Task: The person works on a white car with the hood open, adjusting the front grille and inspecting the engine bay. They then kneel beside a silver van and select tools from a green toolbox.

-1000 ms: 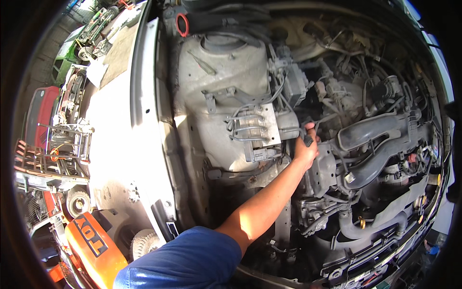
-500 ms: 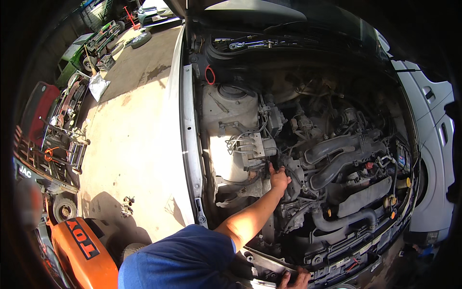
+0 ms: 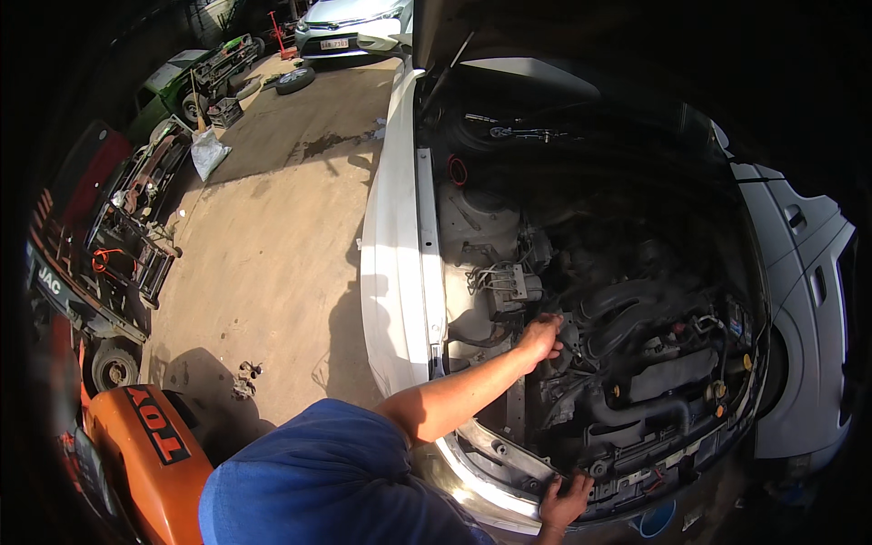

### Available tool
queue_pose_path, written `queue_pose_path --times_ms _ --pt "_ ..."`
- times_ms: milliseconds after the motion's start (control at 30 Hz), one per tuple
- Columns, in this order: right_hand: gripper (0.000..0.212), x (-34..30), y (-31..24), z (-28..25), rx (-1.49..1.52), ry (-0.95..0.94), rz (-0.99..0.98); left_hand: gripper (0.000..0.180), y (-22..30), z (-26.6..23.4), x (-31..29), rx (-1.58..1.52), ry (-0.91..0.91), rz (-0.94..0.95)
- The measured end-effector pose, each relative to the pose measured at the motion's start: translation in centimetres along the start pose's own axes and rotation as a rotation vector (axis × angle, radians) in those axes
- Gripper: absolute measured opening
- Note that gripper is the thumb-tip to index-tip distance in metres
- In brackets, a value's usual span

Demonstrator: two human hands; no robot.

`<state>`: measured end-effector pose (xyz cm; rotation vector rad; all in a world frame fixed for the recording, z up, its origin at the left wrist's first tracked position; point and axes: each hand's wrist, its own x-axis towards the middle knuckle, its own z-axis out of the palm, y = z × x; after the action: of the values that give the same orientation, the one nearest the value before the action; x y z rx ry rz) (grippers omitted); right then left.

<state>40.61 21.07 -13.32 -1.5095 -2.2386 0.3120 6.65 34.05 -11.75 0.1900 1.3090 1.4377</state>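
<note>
My left hand (image 3: 542, 338) is over the engine bay of a car with its hood up, fingers curled closed. Whatever they hold, if anything, is hidden. Close by on its far side sits a metal block with bent pipes (image 3: 514, 283). To its right lie the dark intake pipes (image 3: 627, 304) of the engine. My right hand (image 3: 565, 500) rests on the front crossmember (image 3: 509, 454) of the car, thumb and fingers apart. A black air hose (image 3: 636, 418) curves across the front of the engine.
Shiny tools (image 3: 522, 134) lie at the base of the windshield, and a red ring (image 3: 457, 170) stands near the strut tower. The white fender (image 3: 395, 272) borders the bay on the left. An orange hood-like panel (image 3: 145, 445) is at lower left; a blue bucket (image 3: 656, 520) stands below the bumper.
My left hand has drawn up and away from beside the metal block, its fingers now curled in. My right hand stays on the crossmember. The whole view has shifted, showing more of the fender.
</note>
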Motion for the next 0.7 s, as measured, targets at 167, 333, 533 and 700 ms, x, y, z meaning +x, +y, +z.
queue_pose_path --times_ms 167,333,533,700 --pt "0.043 0.0 -0.6 -0.4 0.047 -0.041 0.01 0.034 11.7 -5.0 -2.2 0.088 -0.149 0.265" --pt "0.03 4.2 -7.9 2.0 0.072 0.062 0.057 0.032 24.4 -12.8 2.6 0.45 -0.151 0.634" --pt "0.028 16.3 -29.6 10.4 0.448 0.233 -0.09 0.033 34.1 -19.2 11.8 0.95 -0.172 0.956" --pt "0.052 24.7 -45.1 12.8 0.491 0.046 -0.355 0.031 36.5 -20.8 16.9 1.142 -0.266 1.103"
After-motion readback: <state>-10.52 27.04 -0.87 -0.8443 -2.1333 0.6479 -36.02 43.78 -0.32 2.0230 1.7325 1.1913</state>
